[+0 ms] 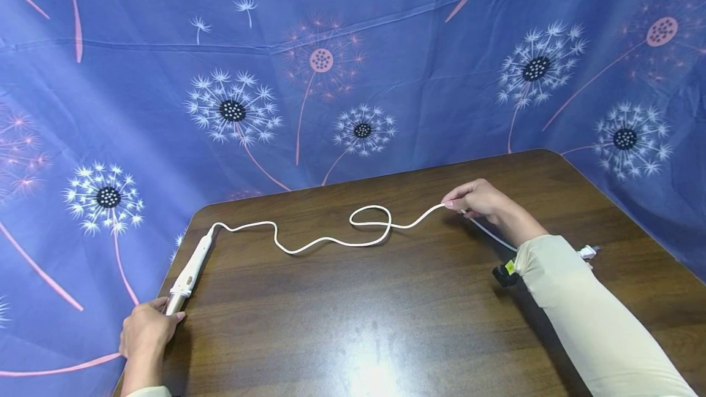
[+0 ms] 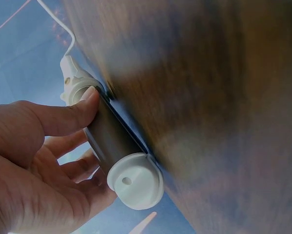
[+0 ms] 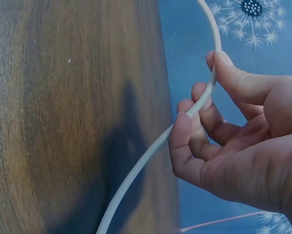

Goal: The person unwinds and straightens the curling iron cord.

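A white curling iron (image 1: 193, 265) lies along the left edge of the wooden table, its cord end pointing away. My left hand (image 1: 146, 329) grips its metallic barrel (image 2: 112, 129), thumb on one side and fingers around the other. The barrel's white end cap (image 2: 136, 181) faces the left wrist camera. From the handle the white cord (image 1: 325, 239) runs right across the table with one loop in it. At the far right my right hand (image 1: 478, 198) pinches the cord between thumb and fingertips; in the right wrist view the cord (image 3: 141, 163) also passes over the other curled fingers.
The brown wooden table (image 1: 309, 311) has rounded far corners. The cord's plug (image 1: 588, 252) shows beyond the right sleeve. A black device with a yellow-green mark (image 1: 504, 274) sits at the right wrist. A blue dandelion-print cloth (image 1: 419, 78) hangs behind the table.
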`<state>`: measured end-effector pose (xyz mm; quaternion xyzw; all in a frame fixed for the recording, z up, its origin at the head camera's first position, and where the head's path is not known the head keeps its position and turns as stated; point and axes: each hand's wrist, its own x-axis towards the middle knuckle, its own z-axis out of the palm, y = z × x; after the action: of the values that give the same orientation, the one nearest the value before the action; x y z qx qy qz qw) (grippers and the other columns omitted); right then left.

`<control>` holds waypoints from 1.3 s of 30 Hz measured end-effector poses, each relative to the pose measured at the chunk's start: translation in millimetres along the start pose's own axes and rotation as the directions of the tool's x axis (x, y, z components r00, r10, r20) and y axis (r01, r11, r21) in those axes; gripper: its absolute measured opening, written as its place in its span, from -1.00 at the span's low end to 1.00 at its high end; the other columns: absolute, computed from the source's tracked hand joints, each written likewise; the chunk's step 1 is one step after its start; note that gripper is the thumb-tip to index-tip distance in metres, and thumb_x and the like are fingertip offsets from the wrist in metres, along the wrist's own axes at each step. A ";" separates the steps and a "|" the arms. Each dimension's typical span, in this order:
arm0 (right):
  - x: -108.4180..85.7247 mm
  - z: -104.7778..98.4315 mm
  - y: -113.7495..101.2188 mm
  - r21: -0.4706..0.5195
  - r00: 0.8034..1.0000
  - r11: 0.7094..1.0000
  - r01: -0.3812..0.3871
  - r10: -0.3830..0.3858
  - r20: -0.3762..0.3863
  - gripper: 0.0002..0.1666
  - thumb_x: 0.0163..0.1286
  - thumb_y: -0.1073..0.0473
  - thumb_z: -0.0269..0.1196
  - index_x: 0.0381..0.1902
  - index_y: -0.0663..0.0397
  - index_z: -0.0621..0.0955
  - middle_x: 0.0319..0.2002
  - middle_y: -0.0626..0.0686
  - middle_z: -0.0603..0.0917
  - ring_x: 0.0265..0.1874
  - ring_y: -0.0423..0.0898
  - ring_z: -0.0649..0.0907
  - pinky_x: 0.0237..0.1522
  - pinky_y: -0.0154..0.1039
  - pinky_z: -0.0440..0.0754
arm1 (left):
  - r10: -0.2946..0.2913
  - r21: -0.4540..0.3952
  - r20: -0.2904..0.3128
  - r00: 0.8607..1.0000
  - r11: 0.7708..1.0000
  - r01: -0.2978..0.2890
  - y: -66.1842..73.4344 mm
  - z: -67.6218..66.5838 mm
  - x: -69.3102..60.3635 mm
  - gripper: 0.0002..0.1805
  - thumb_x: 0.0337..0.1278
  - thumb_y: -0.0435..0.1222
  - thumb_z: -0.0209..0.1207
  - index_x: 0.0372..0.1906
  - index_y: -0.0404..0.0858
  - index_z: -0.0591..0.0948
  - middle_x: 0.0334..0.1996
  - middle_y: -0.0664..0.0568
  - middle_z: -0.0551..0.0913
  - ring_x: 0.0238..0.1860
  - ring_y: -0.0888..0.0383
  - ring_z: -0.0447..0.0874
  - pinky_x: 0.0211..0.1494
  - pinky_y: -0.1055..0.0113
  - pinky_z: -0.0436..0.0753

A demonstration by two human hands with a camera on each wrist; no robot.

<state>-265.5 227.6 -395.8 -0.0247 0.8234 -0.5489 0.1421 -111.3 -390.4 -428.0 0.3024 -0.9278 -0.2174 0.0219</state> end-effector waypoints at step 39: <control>6.5 -108.2 24.7 0.189 0.921 0.978 -0.086 0.150 -0.360 -0.46 0.37 0.30 0.16 -0.72 -0.43 0.62 -0.65 -0.30 0.53 -0.61 -0.34 0.49 -0.43 -0.32 0.57 | -0.015 0.064 0.003 1.000 0.998 0.014 -0.9 -1.8 3.3 -0.39 0.00 -0.15 0.33 0.22 -0.19 0.49 0.01 -0.55 0.43 -0.07 -0.58 0.41 -0.31 -0.14 0.45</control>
<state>-297.1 333.2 -380.9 0.1419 0.7857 -0.6019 0.0179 -113.2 -393.6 -427.1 0.3093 -0.9321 -0.1881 0.0090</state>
